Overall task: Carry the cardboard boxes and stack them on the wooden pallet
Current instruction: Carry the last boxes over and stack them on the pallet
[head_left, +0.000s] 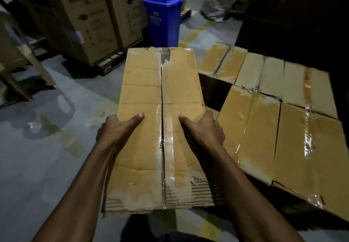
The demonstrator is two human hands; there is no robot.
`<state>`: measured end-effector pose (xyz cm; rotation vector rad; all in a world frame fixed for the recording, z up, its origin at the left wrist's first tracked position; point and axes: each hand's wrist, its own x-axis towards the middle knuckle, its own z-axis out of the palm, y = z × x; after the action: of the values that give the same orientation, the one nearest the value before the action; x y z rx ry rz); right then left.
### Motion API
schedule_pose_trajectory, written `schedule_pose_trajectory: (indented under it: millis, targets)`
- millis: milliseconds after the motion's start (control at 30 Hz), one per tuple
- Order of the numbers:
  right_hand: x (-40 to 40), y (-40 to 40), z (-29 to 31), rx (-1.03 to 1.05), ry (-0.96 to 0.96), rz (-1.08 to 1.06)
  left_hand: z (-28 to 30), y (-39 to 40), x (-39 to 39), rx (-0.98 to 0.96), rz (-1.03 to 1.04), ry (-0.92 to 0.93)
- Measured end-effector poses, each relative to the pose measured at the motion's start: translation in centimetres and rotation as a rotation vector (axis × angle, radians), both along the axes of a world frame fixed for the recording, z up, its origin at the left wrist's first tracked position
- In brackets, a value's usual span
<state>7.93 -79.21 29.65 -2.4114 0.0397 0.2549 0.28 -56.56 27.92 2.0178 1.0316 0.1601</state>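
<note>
Carried cardboard box (160,128) held mid-view, long axis toward 12 o'clock. Bare grey floor (47,147) open at 9 o'clock; blue bin (163,13) beyond the far edge at 12. Stacked boxes (273,109) close beside the box's right edge, 3 o'clock. Left hand (117,130) and right hand (204,128) clasp opposite long edges, thumbs on top, fingers hidden: grip grasping the box, near half.

Counts: cartons, bin, hands

1 cardboard box (160,128) held up, 2 hands on it: left hand (115,130), right hand (205,128). About 4 taped boxes (283,128) laid to the right; exact count unclear. 2 tall printed cartons (90,15) behind. 1 blue bin (164,15).
</note>
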Motion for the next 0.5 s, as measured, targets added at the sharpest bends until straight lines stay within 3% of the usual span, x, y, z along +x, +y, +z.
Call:
schedule_pose_trajectory:
  millis: [233,500]
  targets:
    - [1.9,7.3,-0.3,0.017,0.033,-0.244,0.5,8.4,7.7,0.022,-0.258,0.062]
    - [5.9,9.0,-2.6,0.02,0.073,-0.43,-1.8,10.2,15.8,-0.05,-0.443,0.106]
